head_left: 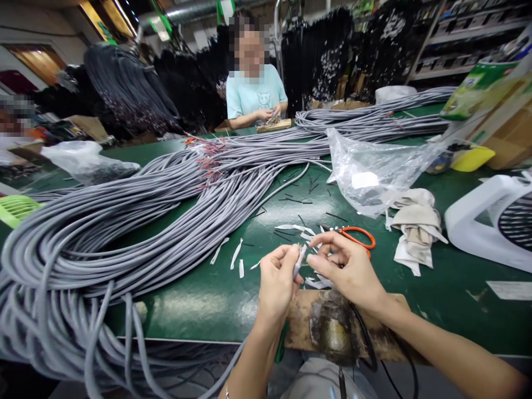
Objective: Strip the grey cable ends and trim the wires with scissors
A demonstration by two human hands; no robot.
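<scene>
My left hand is closed on the end of a grey cable, pinching it between thumb and fingers. A pale tip of the cable points up past the thumb. Just to the right, my right hand is beside that tip, its fingers curled and a small gap between thumb and index fingertip; nothing shows in the gap. Behind the right hand lie orange-handled scissors or cutters, their front end partly hidden. White strips and short black pieces are scattered on the green table around my hands.
Large bundles of grey cable cover the left and run across the back. To the right are a clear plastic bag, pale cloth gloves and a white plastic container. A dirty metal device sits on a wooden board. A co-worker sits opposite.
</scene>
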